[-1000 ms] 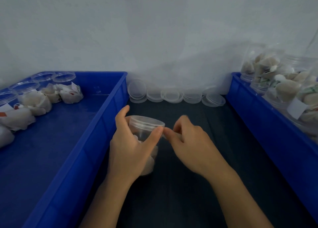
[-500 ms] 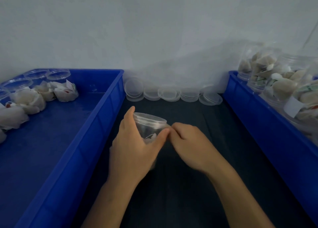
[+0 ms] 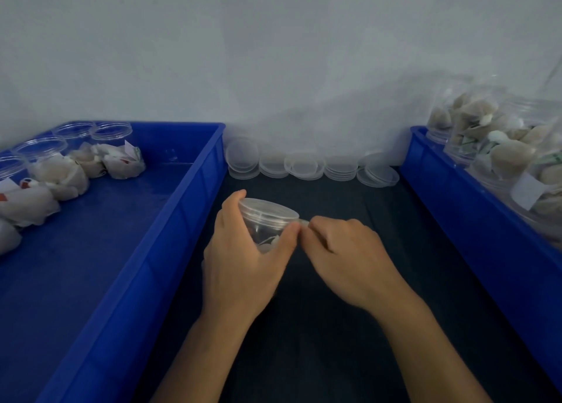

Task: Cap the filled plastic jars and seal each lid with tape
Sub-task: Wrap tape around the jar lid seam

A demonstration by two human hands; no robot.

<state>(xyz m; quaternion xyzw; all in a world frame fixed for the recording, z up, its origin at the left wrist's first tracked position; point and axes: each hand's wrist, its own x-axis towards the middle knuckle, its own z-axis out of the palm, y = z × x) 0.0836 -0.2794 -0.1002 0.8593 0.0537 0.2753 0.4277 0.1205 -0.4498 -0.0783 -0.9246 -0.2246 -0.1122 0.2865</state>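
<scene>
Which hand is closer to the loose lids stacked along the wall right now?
Left, narrowly. The left hand grips the jar, its fingertips reaching toward the lids; the right hand pinches at the jar's rim, slightly farther back.

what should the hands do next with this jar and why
Probably turn the jar in the left hand while the right hand smooths the tape along the lid edge. The lid is already on, and the right fingertips pinch at its rim, where a short clear tab shows.
</scene>
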